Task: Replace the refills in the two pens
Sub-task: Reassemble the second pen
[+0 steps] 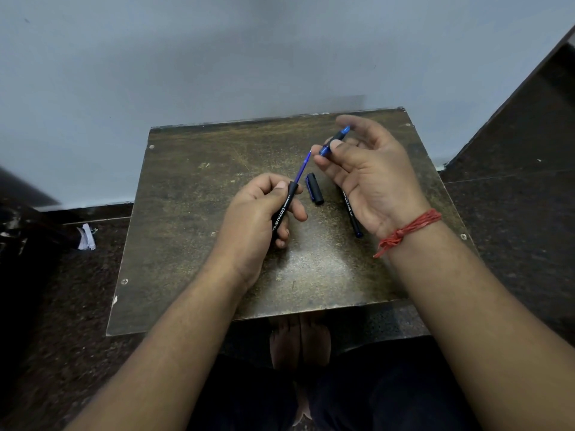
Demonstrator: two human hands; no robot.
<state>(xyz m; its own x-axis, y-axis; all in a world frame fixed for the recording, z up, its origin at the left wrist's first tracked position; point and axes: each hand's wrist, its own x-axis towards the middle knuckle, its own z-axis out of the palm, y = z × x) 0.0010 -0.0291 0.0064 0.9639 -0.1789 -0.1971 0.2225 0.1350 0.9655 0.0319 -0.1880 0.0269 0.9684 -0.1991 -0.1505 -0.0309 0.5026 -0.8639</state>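
Now the refill (303, 165) juts from the barrel (281, 213) clenched in the left hand (261, 213); the right hand (364, 169) pinches the grip piece (334, 140) just beyond. Pull the refill straight, barrel steady. Cap (315, 188) and second pen (351, 214) lie between and under the hands.

Bare forearms, red thread bracelet (404, 233) on right wrist, dark trousers (404, 393)

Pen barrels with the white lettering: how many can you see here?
2. One barrel is gripped in the left hand, its blue refill sticking out. The other barrel lies on the table, partly hidden under the right hand.
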